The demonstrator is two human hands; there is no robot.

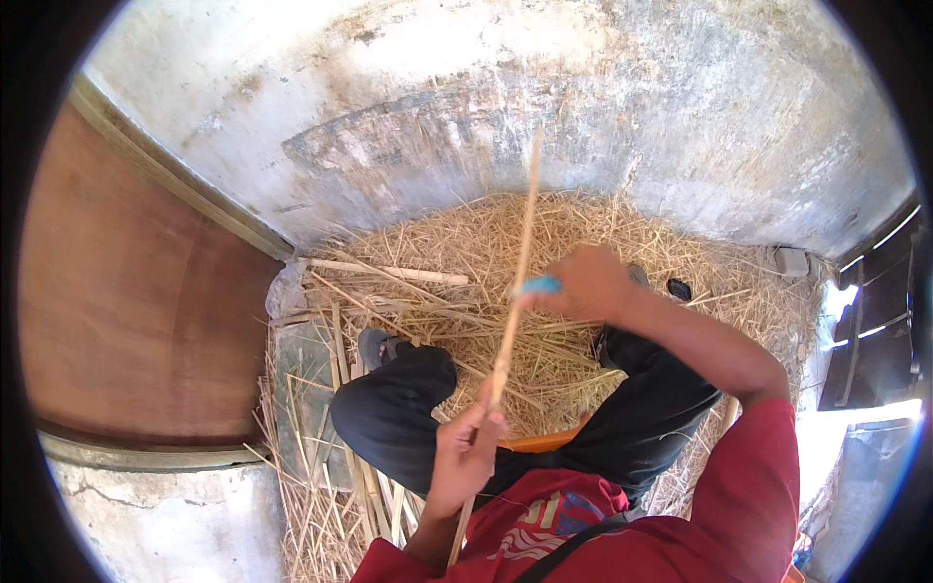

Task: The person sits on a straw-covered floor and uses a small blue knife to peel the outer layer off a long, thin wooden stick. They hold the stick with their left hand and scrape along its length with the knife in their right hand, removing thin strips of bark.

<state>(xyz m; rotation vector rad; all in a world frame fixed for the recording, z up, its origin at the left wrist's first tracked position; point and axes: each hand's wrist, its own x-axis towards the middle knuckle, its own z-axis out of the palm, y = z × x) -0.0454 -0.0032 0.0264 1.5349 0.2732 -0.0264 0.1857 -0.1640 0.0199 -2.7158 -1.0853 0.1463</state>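
A long, pale bamboo strip slants up in front of me, from my lap toward the wall. My left hand is closed round its lower part, and the lower end passes down along my forearm. Farther up, my right hand is closed beside the strip. From its fingers shows a small bright blue thing right against the strip; whether it is a tool's handle or a wrap on a finger I cannot tell. The right hand looks slightly blurred.
Loose shavings and straw-like slivers cover the floor around my feet. Several bamboo pieces lie at left, more beside my left leg. A stained wall stands ahead, a brown wooden panel at left. Beneath me shows an orange seat edge.
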